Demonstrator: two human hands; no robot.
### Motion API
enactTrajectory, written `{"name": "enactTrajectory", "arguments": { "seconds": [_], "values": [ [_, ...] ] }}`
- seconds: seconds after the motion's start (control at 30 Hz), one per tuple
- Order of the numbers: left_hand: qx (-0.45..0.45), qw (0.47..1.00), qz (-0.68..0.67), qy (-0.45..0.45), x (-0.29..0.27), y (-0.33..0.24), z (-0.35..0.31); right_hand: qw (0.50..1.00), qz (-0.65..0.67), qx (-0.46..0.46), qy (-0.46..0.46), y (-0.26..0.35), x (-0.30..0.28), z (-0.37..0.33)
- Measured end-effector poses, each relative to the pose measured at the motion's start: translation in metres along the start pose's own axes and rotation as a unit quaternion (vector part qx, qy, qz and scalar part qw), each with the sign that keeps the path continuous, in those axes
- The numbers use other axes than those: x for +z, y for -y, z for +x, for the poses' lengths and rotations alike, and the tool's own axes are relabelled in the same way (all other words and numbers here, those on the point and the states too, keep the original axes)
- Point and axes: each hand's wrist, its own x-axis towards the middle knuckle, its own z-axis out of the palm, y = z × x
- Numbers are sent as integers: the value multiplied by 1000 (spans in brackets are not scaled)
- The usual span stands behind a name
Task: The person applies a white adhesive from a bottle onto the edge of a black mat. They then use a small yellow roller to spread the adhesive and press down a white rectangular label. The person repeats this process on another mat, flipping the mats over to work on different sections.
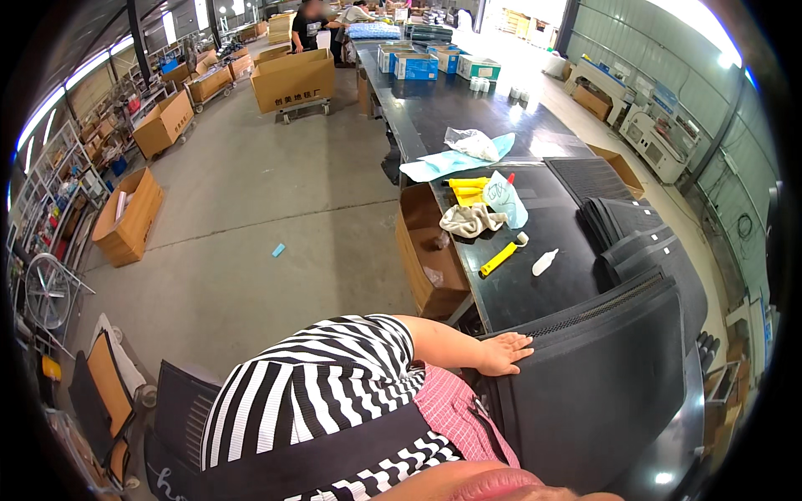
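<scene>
My left hand (504, 354) lies on the edge of a large black mat (597, 388), fingers stretched out and apart, holding nothing. A textured strip (597, 307) runs along the mat's far edge, just beyond my fingertips. My right hand does not show. Farther along the dark table (522, 292) lie a yellow stick-shaped tool (499, 260) with a pale rounded end and a small white squeeze bottle (545, 262). A whitish cloth glove (470, 220) rests beside a yellow packet (469, 190) and a pale blue sheet (505, 201) with writing.
More black mats (626, 230) are stacked along the table's right side. An open cardboard box (428, 250) stands against its left edge. Blue and white boxes (416, 67) sit farther up the table. Large cartons (292, 81) on carts and another person (311, 32) are at the back left.
</scene>
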Motion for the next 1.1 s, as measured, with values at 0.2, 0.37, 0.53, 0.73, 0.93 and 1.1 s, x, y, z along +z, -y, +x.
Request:
{"name": "enactTrajectory", "arguments": {
  "seconds": [0.2,0.37,0.53,0.73,0.93,1.1],
  "values": [
    [-8,1000,-10,14,-4,-5,-2,997,27,-36,-67,-21,22,5],
    [-1,1000,-2,-9,4,4,0,997,52,-25,-60,0,5,-3],
    [2,1000,-16,-4,2,-5,-4,995,95,-30,-29,-15,-1,1],
    [7,1000,-12,-7,-4,-7,-5,995,79,-44,-43,-19,5,3],
    [0,1000,-24,-1,-7,-7,-5,994,92,-41,-44,-18,6,5],
    [10,999,-29,-15,-3,-2,-5,994,94,-36,-37,-12,3,2]
  ]
}}
